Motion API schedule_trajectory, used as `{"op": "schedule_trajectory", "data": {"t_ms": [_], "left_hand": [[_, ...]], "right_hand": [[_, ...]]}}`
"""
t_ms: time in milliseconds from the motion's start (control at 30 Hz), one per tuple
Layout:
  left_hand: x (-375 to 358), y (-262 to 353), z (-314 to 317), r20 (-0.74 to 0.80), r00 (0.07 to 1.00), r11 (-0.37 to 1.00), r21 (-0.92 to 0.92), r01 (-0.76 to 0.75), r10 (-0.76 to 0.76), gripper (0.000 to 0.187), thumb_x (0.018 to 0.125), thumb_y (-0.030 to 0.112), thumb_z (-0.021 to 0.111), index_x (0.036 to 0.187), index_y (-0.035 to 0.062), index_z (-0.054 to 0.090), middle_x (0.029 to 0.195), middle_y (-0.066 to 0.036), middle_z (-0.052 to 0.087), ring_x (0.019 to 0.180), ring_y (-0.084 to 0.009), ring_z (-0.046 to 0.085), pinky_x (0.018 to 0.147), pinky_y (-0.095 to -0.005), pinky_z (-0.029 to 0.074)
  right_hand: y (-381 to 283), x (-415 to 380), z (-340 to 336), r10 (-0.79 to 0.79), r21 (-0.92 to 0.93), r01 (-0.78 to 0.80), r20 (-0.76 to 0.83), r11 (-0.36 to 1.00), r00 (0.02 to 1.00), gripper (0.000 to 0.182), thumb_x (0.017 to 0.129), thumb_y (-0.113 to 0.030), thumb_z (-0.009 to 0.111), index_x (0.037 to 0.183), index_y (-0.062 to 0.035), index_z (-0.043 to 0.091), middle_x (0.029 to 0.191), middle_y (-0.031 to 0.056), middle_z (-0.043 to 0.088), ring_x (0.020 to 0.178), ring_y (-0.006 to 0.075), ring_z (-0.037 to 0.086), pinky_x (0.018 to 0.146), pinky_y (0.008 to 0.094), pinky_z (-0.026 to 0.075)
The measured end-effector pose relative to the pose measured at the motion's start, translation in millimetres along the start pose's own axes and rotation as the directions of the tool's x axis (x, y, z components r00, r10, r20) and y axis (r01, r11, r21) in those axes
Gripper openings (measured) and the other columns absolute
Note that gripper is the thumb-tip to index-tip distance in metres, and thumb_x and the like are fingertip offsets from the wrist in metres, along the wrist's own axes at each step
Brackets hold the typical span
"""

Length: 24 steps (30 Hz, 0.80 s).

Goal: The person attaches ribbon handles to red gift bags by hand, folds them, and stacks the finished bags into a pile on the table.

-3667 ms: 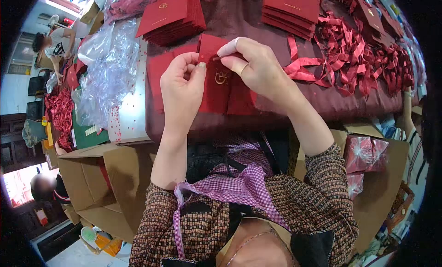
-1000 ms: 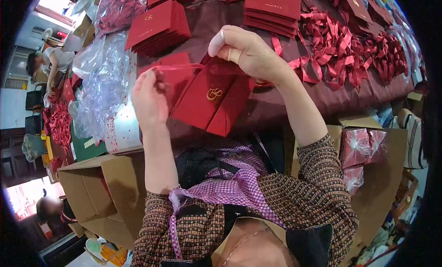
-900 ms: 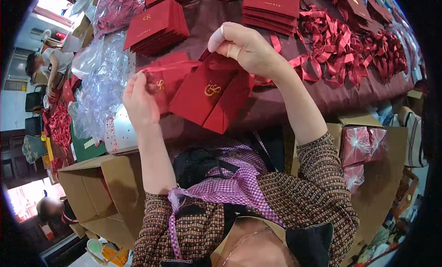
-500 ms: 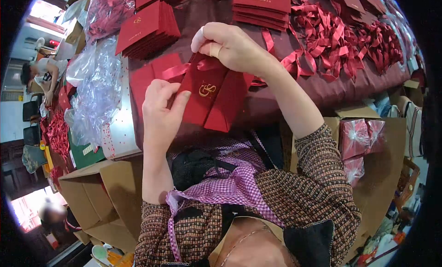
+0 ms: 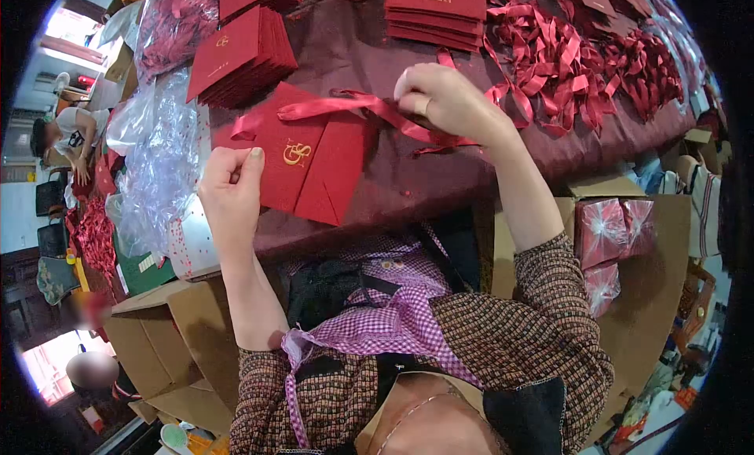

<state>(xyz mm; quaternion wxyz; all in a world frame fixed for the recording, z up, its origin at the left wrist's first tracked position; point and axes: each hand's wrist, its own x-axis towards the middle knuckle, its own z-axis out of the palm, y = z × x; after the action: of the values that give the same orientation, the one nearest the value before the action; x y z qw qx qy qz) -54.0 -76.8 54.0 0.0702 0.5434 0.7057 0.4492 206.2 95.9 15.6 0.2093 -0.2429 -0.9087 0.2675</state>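
Note:
A folded red paper piece, apparently a gift bag [image 5: 314,153] with a gold monogram, lies on the dark red cloth in front of me. A shiny red ribbon [image 5: 334,104] runs across its upper edge. My left hand [image 5: 229,188] is closed at the bag's left side, thumb against fingers, with one ribbon end running down to it. To the right of the bag, my right hand [image 5: 452,102] pinches the ribbon's other stretch above the cloth. Loose ribbon hangs below those fingers.
Stacks of red paper pieces [image 5: 243,58] stand behind the bag. A pile of red ribbons [image 5: 550,66] lies at right, clear plastic [image 5: 157,149] at left. Open cardboard boxes [image 5: 157,337] flank me; wrapped red packs [image 5: 603,231] fill one. A person [image 5: 75,133] sits far left.
My hands have moved apart, the right one rightward and down, the left one leftward and down. The ribbon is now stretched across between them, and the bag has shifted left and tilted.

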Motion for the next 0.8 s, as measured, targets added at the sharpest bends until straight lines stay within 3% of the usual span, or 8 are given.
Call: {"op": "schedule_trajectory", "data": {"t_ms": [100, 200, 300, 400, 533, 600, 700, 800], "left_hand": [[1.0, -3.0, 1.7, 0.009, 0.998, 0.997, -0.043, 0.064, -0.064, 0.008, 0.082, 0.006, 0.066, 0.08, -0.0012, 0.064, 0.064, 0.0, 0.054, 0.06, -0.0055, 0.045, 0.054, -0.0233, 0.037], [3.2, 2.3, 2.7, 0.007, 0.983, 0.971, -0.15, 0.184, -0.185, 0.012, 0.084, 0.008, 0.065, 0.082, -0.0033, 0.065, 0.066, -0.001, 0.058, 0.062, -0.0047, 0.048, 0.055, -0.0223, 0.038], [5.0, -4.6, 8.8, 0.027, 0.975, 0.963, -0.153, 0.223, -0.221, 0.015, 0.085, 0.01, 0.064, 0.083, -0.0058, 0.065, 0.067, 0.0, 0.059, 0.063, -0.0043, 0.048, 0.056, -0.0216, 0.039], [3.7, -7.9, 16.2, 0.073, 0.968, 0.918, -0.307, 0.251, -0.241, 0.016, 0.085, 0.01, 0.064, 0.086, -0.0063, 0.066, 0.067, 0.001, 0.059, 0.064, -0.004, 0.049, 0.057, -0.0214, 0.041], [5.0, -13.2, 22.3, 0.108, 0.938, 0.858, -0.381, 0.346, -0.33, 0.018, 0.086, 0.011, 0.063, 0.09, -0.0065, 0.066, 0.071, 0.001, 0.061, 0.066, -0.0041, 0.05, 0.06, -0.0209, 0.042], [4.7, -15.7, 22.4, 0.127, 0.932, 0.859, -0.362, 0.363, -0.34, 0.018, 0.087, 0.011, 0.062, 0.093, -0.0065, 0.066, 0.075, 0.001, 0.063, 0.068, -0.0042, 0.051, 0.062, -0.0205, 0.042], [3.8, -17.3, 25.1, 0.191, 0.895, 0.776, -0.448, 0.444, -0.403, 0.018, 0.088, 0.009, 0.06, 0.096, -0.0062, 0.066, 0.079, 0.001, 0.063, 0.073, -0.0044, 0.052, 0.066, -0.0202, 0.043], [2.2, -19.4, 26.2, 0.279, 0.879, 0.742, -0.472, 0.476, -0.386, 0.021, 0.089, 0.008, 0.057, 0.103, -0.0061, 0.064, 0.086, 0.0, 0.064, 0.077, -0.0048, 0.053, 0.071, -0.02, 0.043]], "right_hand": [[-13.2, 5.9, -14.0, 0.292, 0.475, -0.181, -0.172, 0.861, 0.941, 0.012, 0.085, -0.007, 0.061, 0.097, -0.0023, 0.061, 0.08, 0.0015, 0.063, 0.076, 0.0083, 0.058, 0.069, 0.0241, 0.047], [-44.4, 4.6, -40.1, 0.305, 0.654, -0.162, -0.111, 0.739, 0.946, 0.018, 0.086, -0.009, 0.061, 0.104, -0.0045, 0.063, 0.082, -0.0006, 0.062, 0.07, 0.0059, 0.057, 0.058, 0.0205, 0.046], [-37.9, -6.7, -43.9, 0.096, 0.983, -0.063, 0.047, 0.172, 0.994, 0.024, 0.089, -0.01, 0.057, 0.11, 0.0012, 0.06, 0.085, 0.0067, 0.064, 0.074, 0.0136, 0.061, 0.067, 0.0258, 0.051], [-40.5, -17.6, -36.7, 0.028, 1.0, 0.02, -0.02, -0.008, 0.999, 0.04, 0.088, -0.01, 0.057, 0.125, 0.0054, 0.05, 0.107, 0.0191, 0.063, 0.092, 0.0257, 0.065, 0.08, 0.0335, 0.054], [-55.4, -19.6, -24.8, 0.062, 0.994, 0.083, -0.087, 0.065, 0.994, 0.037, 0.085, -0.004, 0.06, 0.12, 0.0041, 0.054, 0.106, 0.0173, 0.064, 0.095, 0.0242, 0.064, 0.081, 0.0326, 0.053], [-60.8, -20.6, -19.2, 0.219, 0.888, 0.079, -0.197, 0.454, 0.956, 0.026, 0.083, -0.001, 0.063, 0.108, 0.0035, 0.061, 0.101, 0.0136, 0.065, 0.094, 0.0192, 0.063, 0.082, 0.0287, 0.051], [-66.4, -12.4, -14.5, -0.011, 0.589, 0.271, -0.406, 0.762, 0.914, 0.018, 0.079, -0.001, 0.067, 0.096, -0.0012, 0.065, 0.102, 0.0095, 0.062, 0.093, 0.014, 0.058, 0.08, 0.0256, 0.047], [-83.8, -1.8, 1.6, -0.23, 0.215, 0.363, -0.469, 0.907, 0.853, 0.014, 0.077, -0.003, 0.068, 0.09, -0.0062, 0.064, 0.099, 0.0101, 0.061, 0.093, 0.0227, 0.057, 0.083, 0.032, 0.045]]}}
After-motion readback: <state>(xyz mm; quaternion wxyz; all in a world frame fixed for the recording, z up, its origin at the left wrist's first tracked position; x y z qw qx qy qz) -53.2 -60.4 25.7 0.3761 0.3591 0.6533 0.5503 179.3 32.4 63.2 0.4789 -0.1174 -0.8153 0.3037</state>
